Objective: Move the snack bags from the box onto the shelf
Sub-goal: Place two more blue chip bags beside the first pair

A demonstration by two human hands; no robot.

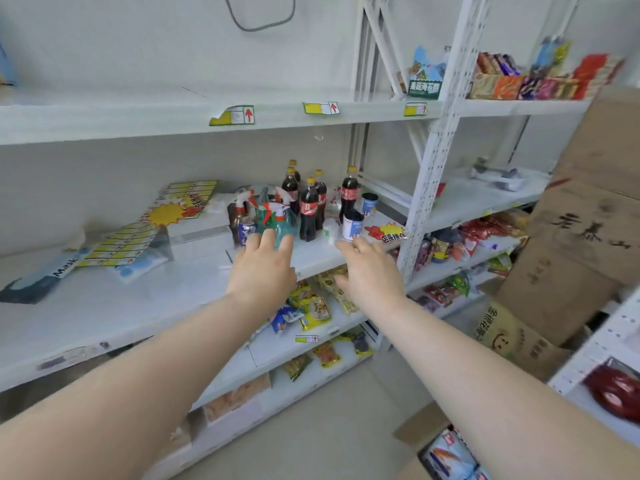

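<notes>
Both my arms reach out toward the white shelf (145, 299). My left hand (263, 268) hovers with straight fingers just in front of a green spray bottle (278, 221), holding nothing. Over the shelf's front edge, my right hand (367, 271) is open and empty too. The cardboard box (415, 434) stands on the floor at the bottom right, with blue and white snack bags (446, 459) showing inside it. Yellow snack bags (311, 308) lie on the shelf board below my hands.
Cola bottles (310, 209), cans (352, 225) and spray bottles crowd the shelf behind my hands. Label sheets (138, 233) and a mask pack (41, 275) lie to the left. Stacked cardboard cartons (581, 244) stand at right. More snacks fill the right-hand shelving (485, 233).
</notes>
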